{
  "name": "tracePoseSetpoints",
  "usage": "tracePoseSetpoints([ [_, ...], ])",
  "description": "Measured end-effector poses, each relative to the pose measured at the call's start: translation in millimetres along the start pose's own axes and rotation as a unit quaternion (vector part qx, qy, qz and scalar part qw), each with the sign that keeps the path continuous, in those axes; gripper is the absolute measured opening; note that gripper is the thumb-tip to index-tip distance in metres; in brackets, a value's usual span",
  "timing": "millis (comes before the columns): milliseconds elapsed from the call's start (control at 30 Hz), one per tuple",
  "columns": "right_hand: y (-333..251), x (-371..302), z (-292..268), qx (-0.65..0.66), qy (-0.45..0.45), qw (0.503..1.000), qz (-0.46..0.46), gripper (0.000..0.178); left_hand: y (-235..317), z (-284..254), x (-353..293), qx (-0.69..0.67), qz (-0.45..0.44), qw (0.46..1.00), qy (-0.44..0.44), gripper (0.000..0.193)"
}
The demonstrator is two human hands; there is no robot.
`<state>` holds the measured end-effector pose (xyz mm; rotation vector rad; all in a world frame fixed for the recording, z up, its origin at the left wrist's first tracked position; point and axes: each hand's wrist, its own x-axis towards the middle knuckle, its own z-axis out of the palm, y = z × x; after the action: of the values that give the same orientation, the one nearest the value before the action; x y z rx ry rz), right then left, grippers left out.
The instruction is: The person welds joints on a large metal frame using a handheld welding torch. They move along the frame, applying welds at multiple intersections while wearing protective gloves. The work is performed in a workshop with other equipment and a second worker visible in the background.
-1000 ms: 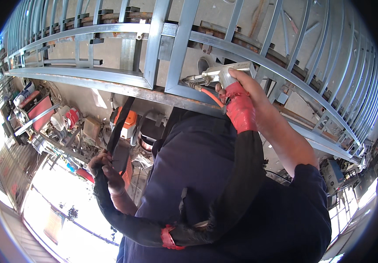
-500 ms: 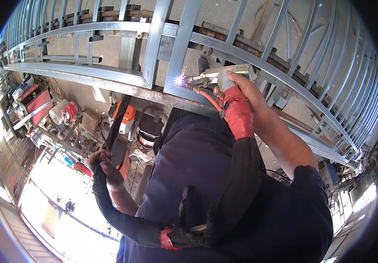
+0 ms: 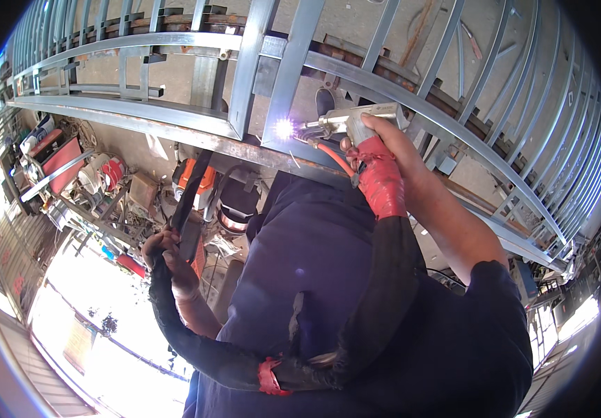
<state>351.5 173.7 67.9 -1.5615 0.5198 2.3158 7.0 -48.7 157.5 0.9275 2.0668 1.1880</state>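
- Welding seemingly under way on metal frame (image 3: pixel 291 73); finished extent hidden by glare (image 3: pixel 284 128).
- Torch (image 3: pixel 339 122) gripped by right hand (image 3: pixel 392 139); black hose (image 3: pixel 220 362) held by left hand (image 3: pixel 175 263).

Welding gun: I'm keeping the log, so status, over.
Right grip on welding gun; left grip on black cable. Arc glowing at steel frame. Nothing visibly blocking.

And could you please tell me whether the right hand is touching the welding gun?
Touching: the head view shows the right hand wrapped around the welding gun, with no gap between them.
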Motion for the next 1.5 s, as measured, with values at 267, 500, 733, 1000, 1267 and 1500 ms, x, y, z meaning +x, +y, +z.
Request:
tracePoseSetpoints([
  [267,-2.5,-2.6,-0.8,-0.021,-0.027,0.999,-0.005,0.042,2.3,5.0,1.0,-0.008,0.005,1.0,0.001,0.037],
  [500,-2.2,-6.5,1.9,-0.046,-0.018,0.999,-0.013,0.042,0.7,5.9,1.3,0.002,0.009,1.0,0.012,0.037],
  [733,-3.3,5.7,-14.2,-0.031,-0.069,0.997,0.001,0.043,-2.3,6.6,1.1,0.008,0.021,1.0,0.009,0.036],
  [1000,-0.8,3.6,-13.4,-0.044,-0.072,0.996,-0.001,0.044,-1.3,9.7,2.1,-0.012,0.031,0.999,0.003,0.041],
  [1267,2.0,-4.5,-7.4,-0.034,-0.074,0.997,-0.009,0.046,-14.7,4.2,-0.6,-0.026,0.032,0.999,0.006,0.039],
  [1500,3.8,-5.8,-7.1,-0.055,-0.077,0.995,-0.021,0.043,-16.4,8.1,-3.0,-0.034,0.015,0.999,0.023,0.04],
])
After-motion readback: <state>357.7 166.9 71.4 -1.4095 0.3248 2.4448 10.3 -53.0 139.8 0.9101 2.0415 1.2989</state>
